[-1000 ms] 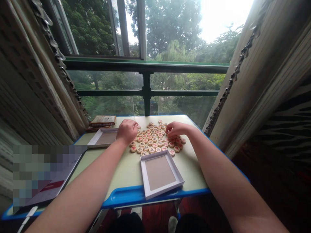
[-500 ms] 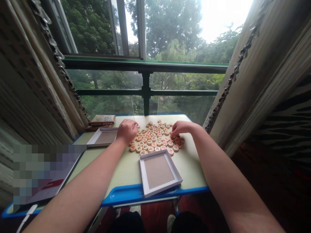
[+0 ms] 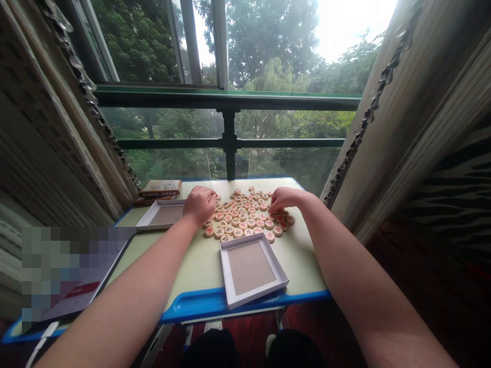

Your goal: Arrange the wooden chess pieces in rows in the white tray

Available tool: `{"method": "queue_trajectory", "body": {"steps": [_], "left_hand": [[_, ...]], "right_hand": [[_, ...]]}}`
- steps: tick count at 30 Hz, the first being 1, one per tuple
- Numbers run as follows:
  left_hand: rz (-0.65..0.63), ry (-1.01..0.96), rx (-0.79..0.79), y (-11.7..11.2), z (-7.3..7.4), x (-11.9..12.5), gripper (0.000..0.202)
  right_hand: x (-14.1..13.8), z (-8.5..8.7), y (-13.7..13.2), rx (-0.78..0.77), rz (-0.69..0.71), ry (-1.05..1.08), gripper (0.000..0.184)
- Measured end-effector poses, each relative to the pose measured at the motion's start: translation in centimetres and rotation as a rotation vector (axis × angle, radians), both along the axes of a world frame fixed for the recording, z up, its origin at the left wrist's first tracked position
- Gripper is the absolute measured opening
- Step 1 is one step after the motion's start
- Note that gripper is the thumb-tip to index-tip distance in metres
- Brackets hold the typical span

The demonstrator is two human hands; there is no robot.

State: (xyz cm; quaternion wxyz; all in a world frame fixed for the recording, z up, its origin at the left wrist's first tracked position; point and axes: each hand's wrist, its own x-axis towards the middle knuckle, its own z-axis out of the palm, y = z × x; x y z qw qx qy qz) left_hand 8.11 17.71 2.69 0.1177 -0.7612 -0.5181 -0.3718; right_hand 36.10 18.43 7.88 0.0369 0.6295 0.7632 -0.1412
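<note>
Wooden discs (image 3: 243, 225) lie by the curled left hand (image 3: 199, 203) and curled right hand (image 3: 284, 198), grips indiscernible.

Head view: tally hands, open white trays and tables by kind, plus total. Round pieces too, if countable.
Hands: 2 (left hand, right hand)
White trays: 2 (front tray, back-left tray)
Table: 1
Total: 5, without the round pieces; they crowd together and the hands may hide some, so no sure count.
</note>
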Motion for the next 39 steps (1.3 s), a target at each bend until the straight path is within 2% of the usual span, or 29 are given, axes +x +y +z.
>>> {"method": "queue_trajectory", "body": {"steps": [13, 19, 22, 27, 33, 37, 39], "left_hand": [[-0.024, 0.011, 0.008, -0.3, -0.1, 0.3, 0.029], [-0.011, -0.014, -0.013, -0.8, -0.1, 0.3, 0.029], [-0.026, -0.009, -0.042, -0.9, -0.3, 0.6, 0.029], [0.032, -0.023, -0.059, -0.7, -0.5, 0.7, 0.029], [0.072, -0.016, -0.066, -0.5, -0.4, 0.7, 0.028], [0.068, -0.012, -0.097, -0.4, -0.5, 0.9, 0.028], [0.078, -0.021, -0.133, -0.2, -0.8, 0.9, 0.029]], "right_hand": [[-1.3, 0.8, -1.1, 0.048, -0.028, -0.135, 0.021], [-1.4, 1.1, -1.5, -0.047, -0.007, 0.102, 0.015], [-1.6, 1.3, -1.6, -0.074, 0.012, 0.065, 0.019], [-2.0, 1.4, -1.5, 0.033, 0.068, -0.084, 0.033], [-1.8, 1.2, -1.3, 0.047, 0.059, -0.187, 0.024], [-1.6, 1.1, -1.3, 0.053, 0.025, -0.133, 0.019], [-1.9, 0.8, -1.1, 0.133, -0.003, -0.060, 0.019]]}}
